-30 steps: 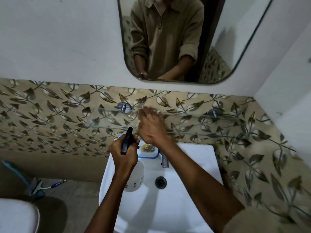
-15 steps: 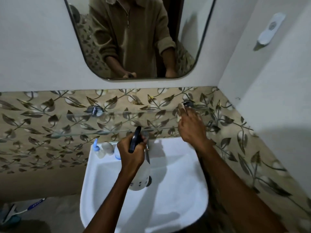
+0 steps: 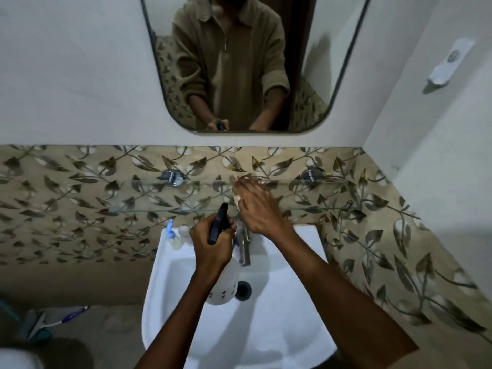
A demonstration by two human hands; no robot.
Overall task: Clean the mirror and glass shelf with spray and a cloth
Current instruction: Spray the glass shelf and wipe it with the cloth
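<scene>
Right hand (image 3: pixel 255 206): flat, fingers straight, pressing cloth (image 3: pixel 237 199) on glass shelf (image 3: pixel 159 195).
Left hand (image 3: pixel 211 246): fingers curled round spray bottle (image 3: pixel 226 283) above sink (image 3: pixel 266 328).

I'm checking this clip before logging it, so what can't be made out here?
Head view only:
- Cloth: mostly hidden under the right hand.
- Spray bottle: label too small; the left hand covers its top.
- Mirror: top cut off by the frame.
- Glass shelf: streaks can't be judged.

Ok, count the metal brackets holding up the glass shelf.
2. The left bracket sits above the sink's left side; the right bracket is near the corner. The right hand might hide another.
</scene>
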